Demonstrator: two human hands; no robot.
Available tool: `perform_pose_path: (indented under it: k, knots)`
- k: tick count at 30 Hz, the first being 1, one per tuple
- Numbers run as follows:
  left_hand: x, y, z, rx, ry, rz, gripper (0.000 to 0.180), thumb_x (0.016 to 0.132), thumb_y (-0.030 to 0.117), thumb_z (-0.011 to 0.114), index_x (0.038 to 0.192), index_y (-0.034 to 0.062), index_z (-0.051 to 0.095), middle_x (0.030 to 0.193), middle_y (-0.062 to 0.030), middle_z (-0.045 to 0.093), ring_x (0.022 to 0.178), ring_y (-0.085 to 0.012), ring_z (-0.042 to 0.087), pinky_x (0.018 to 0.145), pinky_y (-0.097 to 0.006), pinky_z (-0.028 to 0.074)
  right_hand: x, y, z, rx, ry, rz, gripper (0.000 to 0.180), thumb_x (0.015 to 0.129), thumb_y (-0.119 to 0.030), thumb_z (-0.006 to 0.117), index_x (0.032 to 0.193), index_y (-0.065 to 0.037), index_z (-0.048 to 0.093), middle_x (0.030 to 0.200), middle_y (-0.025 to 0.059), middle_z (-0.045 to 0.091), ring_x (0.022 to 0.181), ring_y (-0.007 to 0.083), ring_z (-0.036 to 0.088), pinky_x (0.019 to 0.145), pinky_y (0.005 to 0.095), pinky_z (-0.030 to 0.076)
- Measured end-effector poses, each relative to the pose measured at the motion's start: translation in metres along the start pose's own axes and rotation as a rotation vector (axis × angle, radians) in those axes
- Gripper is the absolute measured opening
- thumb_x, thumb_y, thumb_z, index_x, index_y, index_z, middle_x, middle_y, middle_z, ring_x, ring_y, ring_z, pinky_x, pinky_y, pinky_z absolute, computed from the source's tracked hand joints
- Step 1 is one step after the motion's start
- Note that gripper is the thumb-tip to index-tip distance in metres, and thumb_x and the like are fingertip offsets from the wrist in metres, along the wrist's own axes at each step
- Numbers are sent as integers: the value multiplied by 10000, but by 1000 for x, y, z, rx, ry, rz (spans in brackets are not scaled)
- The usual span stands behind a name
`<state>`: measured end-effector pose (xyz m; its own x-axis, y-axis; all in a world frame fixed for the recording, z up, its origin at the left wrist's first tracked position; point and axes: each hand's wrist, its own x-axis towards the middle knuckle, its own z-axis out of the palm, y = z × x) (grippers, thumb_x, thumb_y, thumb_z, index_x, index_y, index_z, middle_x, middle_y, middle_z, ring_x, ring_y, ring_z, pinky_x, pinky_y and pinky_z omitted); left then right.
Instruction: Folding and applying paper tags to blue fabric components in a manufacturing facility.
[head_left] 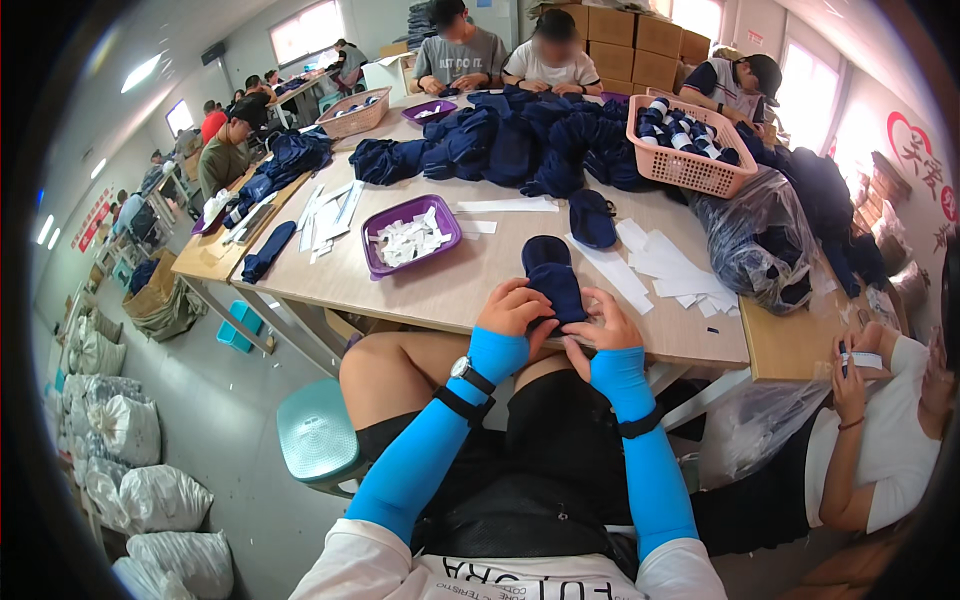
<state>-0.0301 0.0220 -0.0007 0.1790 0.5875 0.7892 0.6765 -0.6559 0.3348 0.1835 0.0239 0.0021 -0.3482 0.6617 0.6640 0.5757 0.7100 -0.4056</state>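
Note:
At the table's near edge I hold a navy fabric slipper (555, 285), its rounded end pointing away from me. My left hand (513, 308) grips its near left side with curled fingers. My right hand (606, 322) is closed on the near right corner, thumb and fingers at the edge. A second navy slipper (593, 219) lies just beyond, beside long white paper strips (615, 272). To the left, a purple basket (372, 262) holds many small white paper pieces. What lies under my fingers is hidden.
A large heap of navy slippers (500, 140) covers the far table. A pink basket (690, 172) holds rolled navy items with white bands. Next to it stands a clear plastic bag (762, 235). A co-worker (870, 440) sits close on my right; a green stool (318, 430) stands at left.

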Motion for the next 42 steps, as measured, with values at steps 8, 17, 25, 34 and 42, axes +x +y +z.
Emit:
perform_pose_path:
  k: [8,17,25,34,42]
  knots:
    - [-2,17,-12,175,-63,197,329,719,148,893,992,128,709,1212,-31,699,1284,-339,597,1024,-483,503,-9,-2,-9,-22,21,-43,495,723,-128,846,1191,-121,688,1370,138,625,1178,360,649,971,451,534]
    - [-16,7,-11,95,-150,269,412,654,136,881,1030,132,712,1183,-25,719,1261,-309,628,1002,-474,501,-14,8,-5,-100,55,-186,384,693,-102,848,1053,-109,715,1045,81,699,1027,313,653,885,451,509]
    - [-14,15,-1,46,-3,61,233,809,56,792,1030,83,720,1015,-85,740,959,-330,674,852,-406,548,5,1,-2,-93,20,-177,167,819,-158,785,950,-77,719,914,78,642,928,303,623,867,433,453]
    - [-11,23,-1,23,127,-73,244,819,4,780,1049,48,710,1082,-123,674,917,-317,671,778,-386,571,23,10,23,-100,-31,42,243,955,-243,699,803,-62,753,996,69,645,981,287,593,898,449,408]
    - [-22,17,-7,182,11,244,499,671,65,826,1152,35,699,1121,-128,646,1020,-310,668,870,-395,593,14,15,13,-83,-51,-43,302,977,-249,676,798,-8,700,999,99,666,954,310,603,899,451,419]
